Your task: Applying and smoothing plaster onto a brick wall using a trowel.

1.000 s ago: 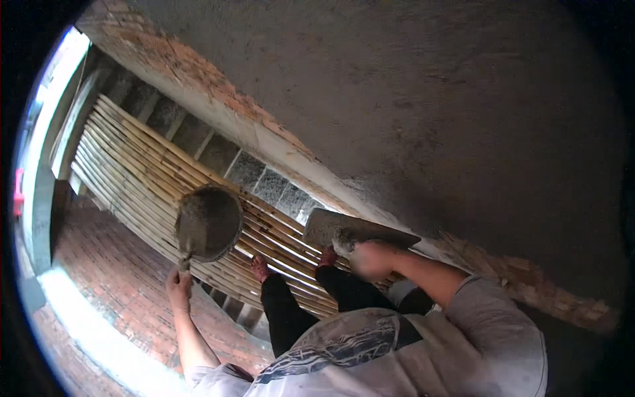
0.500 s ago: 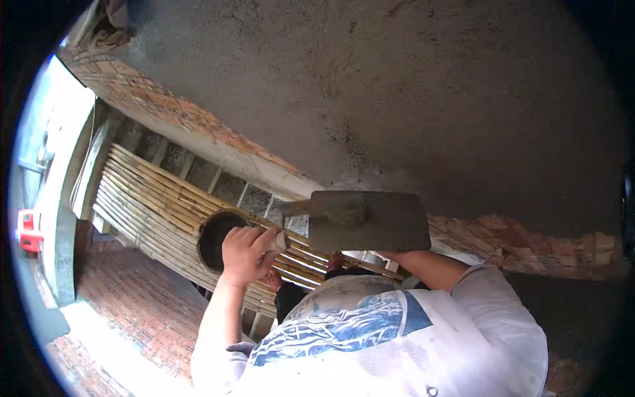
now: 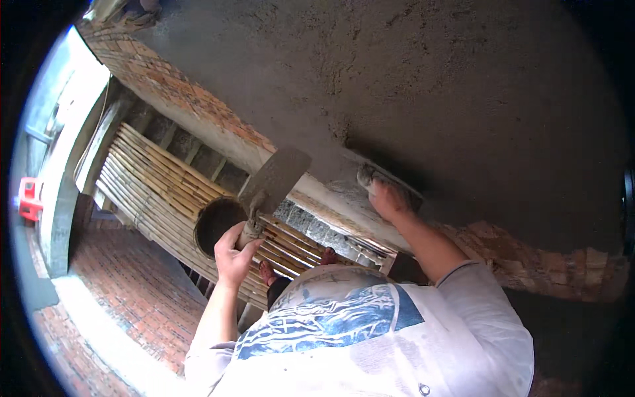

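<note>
My left hand (image 3: 233, 257) is wrapped around the handle of a trowel (image 3: 276, 173), its grey, mortar-smeared blade raised in front of the wall. Farther right, my right hand (image 3: 390, 198) grips a plastering float (image 3: 405, 185) by its handle. The float's flat face is turned to the wet grey plaster (image 3: 463, 112) on the wall, near the plaster's lower edge. Whether the whole face touches the plaster cannot be made out.
A dark round bucket (image 3: 215, 228) stands on the bamboo pole platform (image 3: 152, 178) under my feet, beside my left hand. Gaps show between the poles. Bare brick (image 3: 529, 255) runs below the plaster. A red object (image 3: 30, 198) is at the far left.
The float has swung from lying flat before me to the wall, with my right hand now visible on it. My left hand has lowered a little, and the trowel blade now shows in full.
</note>
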Available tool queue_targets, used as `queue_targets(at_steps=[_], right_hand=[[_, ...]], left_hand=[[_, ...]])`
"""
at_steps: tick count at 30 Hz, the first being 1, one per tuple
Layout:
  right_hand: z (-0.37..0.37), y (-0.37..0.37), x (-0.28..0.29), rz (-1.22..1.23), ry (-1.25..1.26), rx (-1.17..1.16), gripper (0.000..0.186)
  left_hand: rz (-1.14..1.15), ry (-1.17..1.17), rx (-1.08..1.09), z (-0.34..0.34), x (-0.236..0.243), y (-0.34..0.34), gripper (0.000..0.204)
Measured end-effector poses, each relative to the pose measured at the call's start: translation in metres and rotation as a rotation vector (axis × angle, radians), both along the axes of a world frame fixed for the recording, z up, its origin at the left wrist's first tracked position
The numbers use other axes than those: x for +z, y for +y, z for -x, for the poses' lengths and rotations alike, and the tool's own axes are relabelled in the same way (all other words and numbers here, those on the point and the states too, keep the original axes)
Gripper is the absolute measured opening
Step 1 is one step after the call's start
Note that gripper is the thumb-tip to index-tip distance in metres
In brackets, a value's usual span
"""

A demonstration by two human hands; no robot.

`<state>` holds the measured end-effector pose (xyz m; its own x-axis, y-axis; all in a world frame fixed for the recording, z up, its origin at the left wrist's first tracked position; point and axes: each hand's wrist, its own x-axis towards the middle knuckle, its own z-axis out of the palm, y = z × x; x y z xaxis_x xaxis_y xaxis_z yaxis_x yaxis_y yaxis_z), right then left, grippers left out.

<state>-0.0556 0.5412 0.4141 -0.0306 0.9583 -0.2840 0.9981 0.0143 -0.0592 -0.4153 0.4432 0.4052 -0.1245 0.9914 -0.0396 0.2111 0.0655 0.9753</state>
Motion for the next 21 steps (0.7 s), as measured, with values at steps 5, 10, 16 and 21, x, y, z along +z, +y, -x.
queue_targets(at_steps=[5, 10, 16, 21], right_hand=[[-0.003, 0.002, 0.000, -0.049, -0.035, 0.047, 0.026], [0.018, 0.004, 0.035, -0.119, 0.035, 0.052, 0.027], [0.038, 0.015, 0.084, -0.206, 0.081, 0.060, 0.029], [0.009, -0.014, 0.109, -0.323, 0.154, 0.106, 0.028]], left_hand=[[0.074, 0.045, 0.003, 0.004, -0.001, -0.033, 0.038], [0.080, 0.108, 0.016, 0.010, 0.010, -0.053, 0.038], [0.083, 0.139, 0.002, 0.006, 0.027, -0.065, 0.038], [0.051, 0.167, -0.009, -0.022, 0.036, -0.097, 0.038]])
